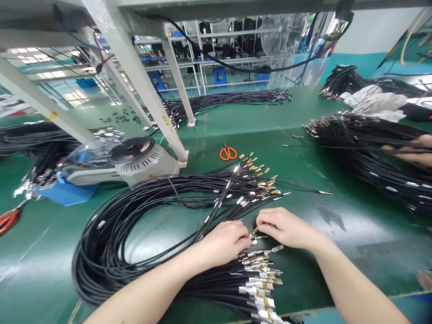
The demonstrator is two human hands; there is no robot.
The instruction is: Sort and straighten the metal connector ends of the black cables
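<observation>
A thick bundle of black cables [97, 252] curves in a U on the green table, its two sets of ends pointing right. White labels and yellowish tips mark the near cable ends [259, 288] and the far cable ends [266, 184]. Just above the near ends, my left hand [232, 238] is closed around a cable close to its tip. My right hand [278, 227] pinches the yellowish end of that cable, a short way to the right. The fingers partly hide the cable end.
Orange-handled scissors [228, 153] lie beyond the bundle. A grey dispenser with a black disc [145, 157] stands by a white post [145, 85]. More black cables [364, 148] lie at right, where another person's hand [415, 150] rests on them. Red-handled pliers [10, 220] lie at far left.
</observation>
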